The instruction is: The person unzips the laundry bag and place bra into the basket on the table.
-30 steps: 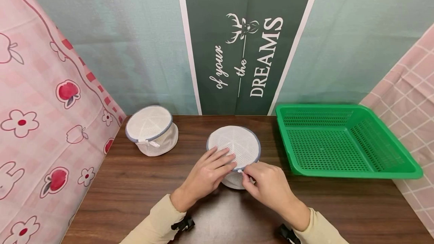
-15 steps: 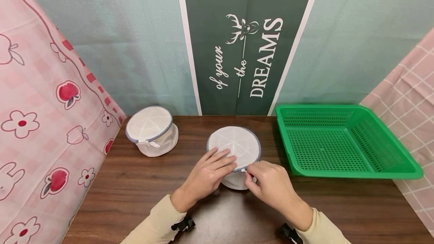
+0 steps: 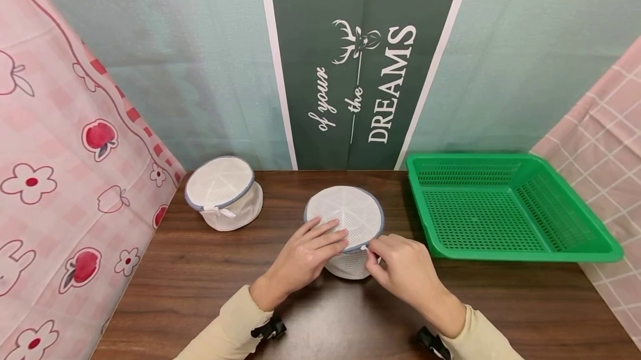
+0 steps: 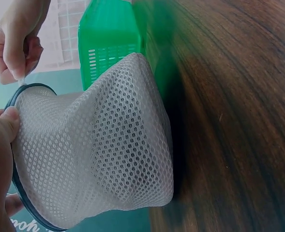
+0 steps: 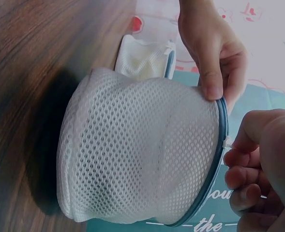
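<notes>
A round white mesh laundry bag with a blue zipped rim stands on the table before me. My left hand grips its near rim, fingers spread over the lid and the thumb against the side just below the zip. At the front right of the rim, my right hand pinches the small white zipper pull between thumb and forefinger. The other fingers of that hand are curled. In the left wrist view the bag's mesh side bulges and creases a little.
A second white mesh laundry bag with a blue rim stands at the back left. To the right is a green plastic basket with slotted walls. A printed cloth hangs behind the wooden table.
My right hand has moved a little to the right along the rim, drawing the zipper pull with it. The left hand has stayed on the lid.
</notes>
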Tool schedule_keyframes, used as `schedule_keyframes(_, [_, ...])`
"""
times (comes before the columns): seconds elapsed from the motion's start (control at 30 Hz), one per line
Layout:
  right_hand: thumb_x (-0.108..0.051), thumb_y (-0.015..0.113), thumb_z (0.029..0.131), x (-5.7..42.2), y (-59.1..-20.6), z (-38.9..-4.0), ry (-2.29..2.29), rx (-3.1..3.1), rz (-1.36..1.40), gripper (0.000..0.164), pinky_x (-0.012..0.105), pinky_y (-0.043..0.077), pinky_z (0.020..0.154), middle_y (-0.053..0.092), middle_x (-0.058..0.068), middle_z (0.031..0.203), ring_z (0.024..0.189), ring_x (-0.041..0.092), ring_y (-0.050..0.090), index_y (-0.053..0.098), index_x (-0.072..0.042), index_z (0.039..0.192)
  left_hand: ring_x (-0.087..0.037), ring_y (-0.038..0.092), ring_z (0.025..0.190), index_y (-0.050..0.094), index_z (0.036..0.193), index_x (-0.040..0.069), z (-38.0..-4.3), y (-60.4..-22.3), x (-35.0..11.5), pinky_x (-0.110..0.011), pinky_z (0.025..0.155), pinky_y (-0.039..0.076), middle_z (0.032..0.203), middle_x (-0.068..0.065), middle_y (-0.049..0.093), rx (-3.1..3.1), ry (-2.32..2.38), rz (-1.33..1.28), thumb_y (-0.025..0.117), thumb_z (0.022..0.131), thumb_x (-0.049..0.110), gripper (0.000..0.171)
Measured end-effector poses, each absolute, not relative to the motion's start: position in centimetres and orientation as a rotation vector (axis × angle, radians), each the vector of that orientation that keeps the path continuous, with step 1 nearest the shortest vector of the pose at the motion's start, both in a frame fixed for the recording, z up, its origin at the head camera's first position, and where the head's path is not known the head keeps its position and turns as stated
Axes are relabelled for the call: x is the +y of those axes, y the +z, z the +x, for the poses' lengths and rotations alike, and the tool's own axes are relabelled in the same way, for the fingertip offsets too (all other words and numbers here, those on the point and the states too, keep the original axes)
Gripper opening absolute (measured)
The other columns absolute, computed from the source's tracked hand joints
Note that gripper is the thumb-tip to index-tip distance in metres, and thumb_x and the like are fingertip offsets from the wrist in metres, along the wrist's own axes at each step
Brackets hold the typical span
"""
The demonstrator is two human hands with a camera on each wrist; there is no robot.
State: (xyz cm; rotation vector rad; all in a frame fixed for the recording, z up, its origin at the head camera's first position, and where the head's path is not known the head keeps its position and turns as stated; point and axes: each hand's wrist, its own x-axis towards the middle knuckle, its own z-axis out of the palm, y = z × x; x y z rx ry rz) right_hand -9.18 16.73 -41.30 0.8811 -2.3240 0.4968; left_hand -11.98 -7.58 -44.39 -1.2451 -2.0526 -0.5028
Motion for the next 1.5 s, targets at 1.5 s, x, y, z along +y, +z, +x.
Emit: schedule_keyframes(1.5, [-0.008, 0.056, 0.079, 19.2, -41.2, -11.0, 0.432, -2.336, 0.609, 0.025, 0.021, 0.023, 0.041, 0.031, -0.011, 0.059, 0.051, 0.006, 0.029, 0.044, -0.02, 0.06, -0.022, 0.061, 0.126, 0.075, 0.118, 0.01, -12.0, -44.4, -8.4, -0.052, 0.106, 0.048, 0.126, -0.001, 0.071, -2.028, -0.513, -1.327, 0.059, 0.102, 0.011, 0.023])
